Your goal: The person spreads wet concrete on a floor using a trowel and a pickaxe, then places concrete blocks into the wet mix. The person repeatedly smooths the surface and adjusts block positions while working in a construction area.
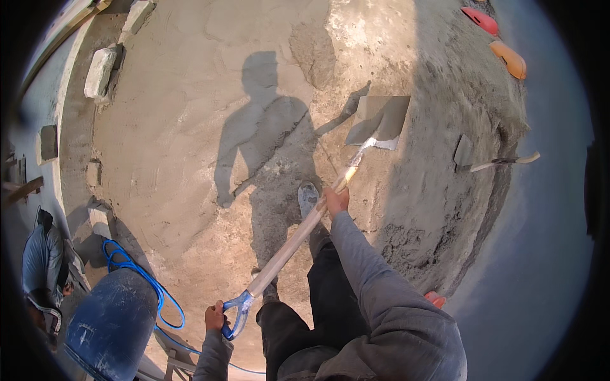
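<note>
I hold a shovel [295, 241] slantwise across the front of my body. My left hand [215, 315] is closed on its blue D-shaped grip, low and left of centre. Farther up, my right hand [337, 200] wraps round the wooden shaft, close to the blade end. The flat grey blade [381, 117] is at or just above the mortar-like surface [171, 127], ahead and to the right; whether it touches cannot be made out. Dried grey-white material coats the socket where shaft and blade meet. My shadow falls on the ground ahead.
Concrete blocks [100, 73] line the left edge. A blue barrel [114, 324] with a blue hose [168, 298] stands lower left, near another person [44, 267]. A hoe-like tool [505, 162] lies right, by a ledge. Rounded red [480, 21] and orange [508, 60] objects sit far right.
</note>
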The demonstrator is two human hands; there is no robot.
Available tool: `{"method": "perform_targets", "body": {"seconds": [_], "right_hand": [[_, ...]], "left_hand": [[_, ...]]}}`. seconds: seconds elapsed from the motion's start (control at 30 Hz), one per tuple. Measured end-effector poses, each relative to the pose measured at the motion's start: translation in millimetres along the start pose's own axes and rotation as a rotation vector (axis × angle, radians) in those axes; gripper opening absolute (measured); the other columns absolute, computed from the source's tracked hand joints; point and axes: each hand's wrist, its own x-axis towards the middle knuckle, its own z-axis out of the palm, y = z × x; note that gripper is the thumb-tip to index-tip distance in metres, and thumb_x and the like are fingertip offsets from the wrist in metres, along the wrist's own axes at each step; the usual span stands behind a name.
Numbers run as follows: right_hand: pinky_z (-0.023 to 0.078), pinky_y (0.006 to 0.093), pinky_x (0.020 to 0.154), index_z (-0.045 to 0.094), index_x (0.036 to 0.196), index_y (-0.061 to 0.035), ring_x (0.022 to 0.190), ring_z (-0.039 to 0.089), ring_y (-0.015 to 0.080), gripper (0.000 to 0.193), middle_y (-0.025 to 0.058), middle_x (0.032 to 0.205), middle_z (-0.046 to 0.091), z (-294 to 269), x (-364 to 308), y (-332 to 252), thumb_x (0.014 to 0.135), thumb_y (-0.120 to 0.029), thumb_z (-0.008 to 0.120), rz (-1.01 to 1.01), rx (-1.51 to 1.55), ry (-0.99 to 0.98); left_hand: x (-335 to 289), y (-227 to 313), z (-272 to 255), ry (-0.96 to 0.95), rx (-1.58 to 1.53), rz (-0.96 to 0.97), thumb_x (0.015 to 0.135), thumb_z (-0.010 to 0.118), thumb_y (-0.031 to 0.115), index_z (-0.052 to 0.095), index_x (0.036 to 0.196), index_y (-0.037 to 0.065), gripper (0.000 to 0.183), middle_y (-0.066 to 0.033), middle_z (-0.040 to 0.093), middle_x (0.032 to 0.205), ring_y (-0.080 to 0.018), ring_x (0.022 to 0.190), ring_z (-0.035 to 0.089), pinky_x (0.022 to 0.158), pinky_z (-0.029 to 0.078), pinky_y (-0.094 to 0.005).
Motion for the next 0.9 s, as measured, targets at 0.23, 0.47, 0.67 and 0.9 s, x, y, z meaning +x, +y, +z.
{"method": "perform_targets", "body": {"seconds": [0.23, 0.47, 0.67, 0.9], "right_hand": [[0.049, 0.0342, 0.041, 0.053, 0.087, 0.0030, 0.049, 0.059, 0.0224, 0.021, 0.0132, 0.066, 0.057, -114, -131, 108, 0.075, -0.010, 0.063, 0.244, 0.582, 0.236], [0.051, 0.0393, 0.047, 0.053, 0.088, -0.0006, 0.056, 0.059, 0.0223, 0.018, 0.0103, 0.070, 0.055, -89, -297, 204, 0.080, -0.012, 0.065, 0.505, 0.943, 0.185], [0.051, 0.0403, 0.050, 0.050, 0.091, -0.0054, 0.056, 0.058, 0.0225, 0.023, 0.0087, 0.070, 0.053, -4, -366, 345, 0.075, -0.011, 0.066, 0.804, 1.123, 0.161], [0.049, 0.0387, 0.054, 0.053, 0.081, -0.0053, 0.056, 0.056, 0.0214, 0.015, 0.0069, 0.067, 0.053, -148, -230, 456, 0.078, -0.014, 0.065, 0.757, 1.078, 0.396]], "left_hand": [[-74, -38, -55, 0.371, -0.278, 0.450, 0.093, 0.057, 0.034, 0.053, 0.092, 0.000, 0.034, -0.0033, 0.047, 0.056, -0.0148, 0.038, 0.047, 0.036, 0.037, -0.0287], [-129, -136, -143, 0.570, -0.241, 0.497, 0.097, 0.051, 0.044, 0.048, 0.071, 0.010, 0.043, 0.0014, 0.041, 0.052, -0.0082, 0.040, 0.038, 0.036, 0.029, -0.0261], [-119, -185, -239, 0.847, 0.161, 0.593, 0.094, 0.053, 0.052, 0.051, 0.072, 0.004, 0.053, 0.0019, 0.041, 0.053, -0.0079, 0.041, 0.035, 0.038, 0.026, -0.0261], [-41, -185, -19, 0.538, 0.092, 0.666, 0.097, 0.052, 0.036, 0.051, 0.087, 0.006, 0.032, 0.0024, 0.041, 0.058, -0.0064, 0.043, 0.038, 0.038, 0.027, -0.0240]]}}
